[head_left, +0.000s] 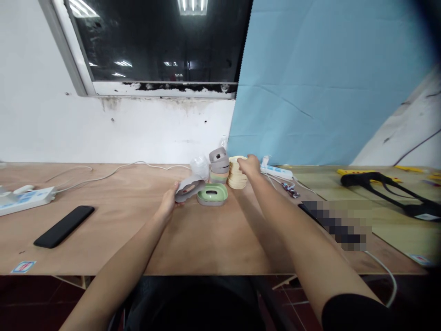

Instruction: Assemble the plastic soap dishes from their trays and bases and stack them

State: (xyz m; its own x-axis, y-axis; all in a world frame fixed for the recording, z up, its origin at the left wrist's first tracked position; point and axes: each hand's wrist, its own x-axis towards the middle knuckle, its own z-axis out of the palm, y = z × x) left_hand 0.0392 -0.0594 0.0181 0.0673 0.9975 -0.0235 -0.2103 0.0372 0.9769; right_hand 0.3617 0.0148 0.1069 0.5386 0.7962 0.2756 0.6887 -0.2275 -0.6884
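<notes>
My left hand [168, 200] is closed on the edge of a grey plastic oval piece [198, 184] with an opening in its middle, tilted above the table. Right beside it stands a small oval soap dish [212, 197] with a green inside and a grey base, a slot in its floor. My right hand [251, 165] reaches to a stack of cream-coloured oval pieces [237, 178], its fingers closed at the upper edge of the top one. Between the hands, a stack of grey, green and orange pieces [219, 166] rises, with a tilted grey one on top.
Clear plastic packaging [200, 167] lies behind the grey piece. One phone [65, 226] rests at left, near a power strip [29, 200]. At right are another power strip [277, 172], cables, a small bundle [290, 190] and a black strap-like frame [375, 188]. A wall stands behind the wooden table [206, 248].
</notes>
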